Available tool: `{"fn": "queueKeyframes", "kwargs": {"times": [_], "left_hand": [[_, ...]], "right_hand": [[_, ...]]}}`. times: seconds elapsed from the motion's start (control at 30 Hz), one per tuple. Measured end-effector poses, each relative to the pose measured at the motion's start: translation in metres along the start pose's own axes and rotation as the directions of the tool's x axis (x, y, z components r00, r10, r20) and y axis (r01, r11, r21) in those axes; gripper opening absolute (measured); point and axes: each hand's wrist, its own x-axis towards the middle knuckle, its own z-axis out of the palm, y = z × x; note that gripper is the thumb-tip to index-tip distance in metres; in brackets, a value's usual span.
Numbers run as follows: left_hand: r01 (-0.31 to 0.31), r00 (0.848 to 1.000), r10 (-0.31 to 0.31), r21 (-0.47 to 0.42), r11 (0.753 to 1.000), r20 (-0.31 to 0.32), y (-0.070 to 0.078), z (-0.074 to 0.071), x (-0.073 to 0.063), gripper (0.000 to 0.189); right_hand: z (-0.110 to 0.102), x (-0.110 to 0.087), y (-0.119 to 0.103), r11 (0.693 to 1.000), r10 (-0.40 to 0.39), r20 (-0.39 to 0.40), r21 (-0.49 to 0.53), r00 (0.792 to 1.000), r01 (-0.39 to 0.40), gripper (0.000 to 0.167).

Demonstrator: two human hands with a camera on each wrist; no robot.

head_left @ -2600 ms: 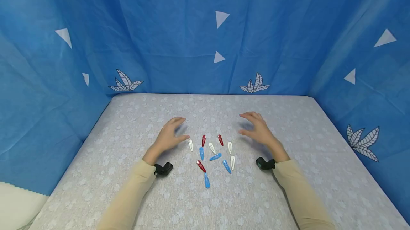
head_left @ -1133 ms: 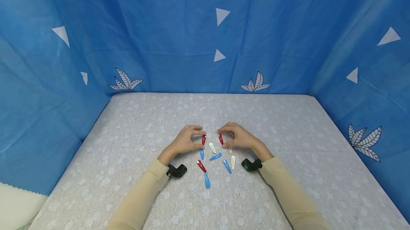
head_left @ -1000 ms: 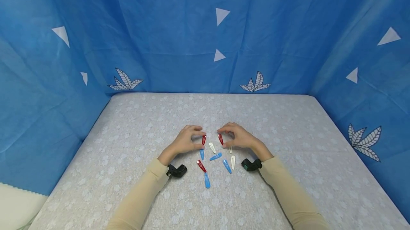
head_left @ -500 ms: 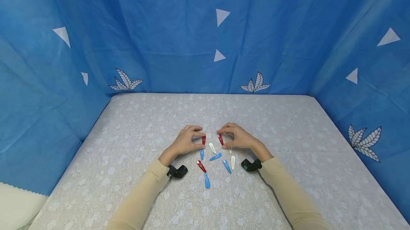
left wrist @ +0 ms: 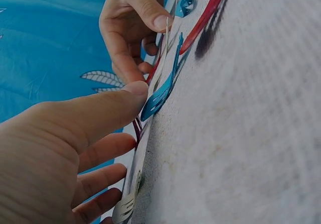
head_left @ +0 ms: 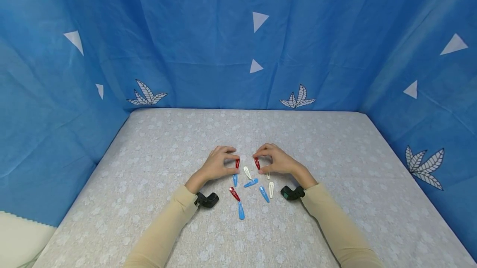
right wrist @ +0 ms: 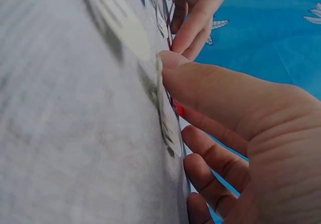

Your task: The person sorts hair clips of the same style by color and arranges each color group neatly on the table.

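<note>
My left hand (head_left: 217, 163) pinches a red snap hair clip (head_left: 237, 163) lengthwise, forefinger at its far end and thumb at its near end. In the same way my right hand (head_left: 276, 159) pinches another red hair clip (head_left: 257, 163). Both clips are low over or on the cloth; I cannot tell whether they touch it. A blue hair clip (head_left: 235, 180) lies just below my left thumb. Under the right hand a white hair clip (head_left: 268, 175) is partly covered. In the left wrist view a white clip (left wrist: 127, 206) lies beneath the left fingers.
Between and below the hands lie a white clip (head_left: 247, 172), a slanted blue clip (head_left: 251, 182), a third red clip (head_left: 234, 194) touching a blue one (head_left: 241, 210), plus another blue clip (head_left: 264, 194) and white clip (head_left: 271, 189). Blue curtains (head_left: 208, 44) surround the cloth-covered table (head_left: 179, 135).
Both hands have come inward from wide apart, and their fingers have closed on the two far red hair clips. Over the last second they have barely moved.
</note>
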Motion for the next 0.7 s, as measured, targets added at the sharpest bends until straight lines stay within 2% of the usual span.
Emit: {"fn": "queueKeyframes", "kwargs": {"times": [0.7], "left_hand": [[-0.015, 0.999, 0.015, 0.022, 1.000, -0.028, -0.0038, 0.0040, 0.0015, 0.053]], "right_hand": [[-0.0017, -0.0006, -0.0006, 1.000, 0.010, 0.014, 0.012, 1.000, -0.010, 0.048]]}}
